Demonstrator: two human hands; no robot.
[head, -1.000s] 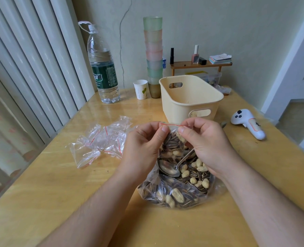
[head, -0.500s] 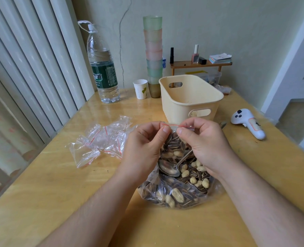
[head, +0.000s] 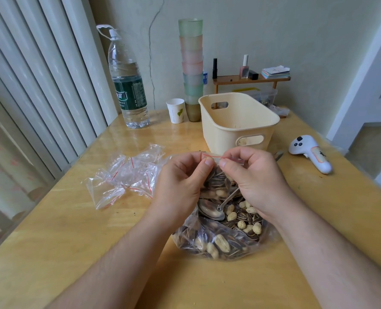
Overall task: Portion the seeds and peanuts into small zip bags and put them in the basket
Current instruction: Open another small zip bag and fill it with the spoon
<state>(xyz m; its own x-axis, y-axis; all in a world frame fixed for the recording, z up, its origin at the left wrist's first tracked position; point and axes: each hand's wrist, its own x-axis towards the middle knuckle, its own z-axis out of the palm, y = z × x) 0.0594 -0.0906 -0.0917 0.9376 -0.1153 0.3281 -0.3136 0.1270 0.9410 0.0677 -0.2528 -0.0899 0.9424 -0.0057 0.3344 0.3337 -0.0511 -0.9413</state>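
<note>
Sealing a filled small zip bag, judging by both hands meeting at its red-lined top edge. Left hand pinching the strip from 9 o'clock, right hand pinching it from 3 o'clock, thumbs nearly touching at the middle; both clamped on that bag, nothing else held. Hanging just above the big open bag of seeds and peanuts, where a metal spoon lies bowl-up among the nuts.

To do this well: press the 2 tracks together from the centre outward, sliding each thumb toward its own corner, feeling for the click along the whole strip. Keep the fill low, away from the seal; a seed husk caught in the track probably leaves a gap. Squeeze spare air out before the last corner closes. Keep the bag upright until shut, so any spill drops back into the big bag and not onto the surface.

Cream basket waiting at 12 o'clock, just beyond the hands; something pale showing through its front handle slot, too little visible to tell what. Pile of empty zip bags at 10 o'clock, well within reach.
</note>
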